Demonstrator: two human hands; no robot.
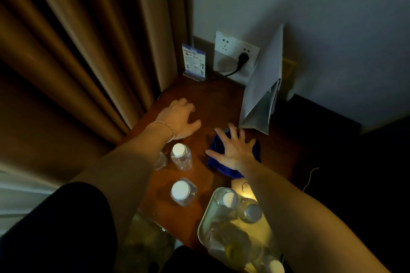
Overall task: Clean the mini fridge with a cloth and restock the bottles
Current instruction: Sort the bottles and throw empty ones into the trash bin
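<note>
On wood top, right hand point(235, 150) fingers splayed, half-hiding blue cloth point(214, 162); left hand point(179, 117) fingertips loosely spread, bottle point(160, 160) behind forearm

On the wooden table point(213, 99), the right hand point(235, 150) presses flat with spread fingers on a blue cloth point(255, 153) near the right edge. The left hand point(179, 117) hovers with loosely curled fingers toward the far left corner. Two white-capped bottles point(181, 157) point(183, 191) stand near the left edge. More bottles sit on a pale tray point(205, 224) at the near edge.
</note>
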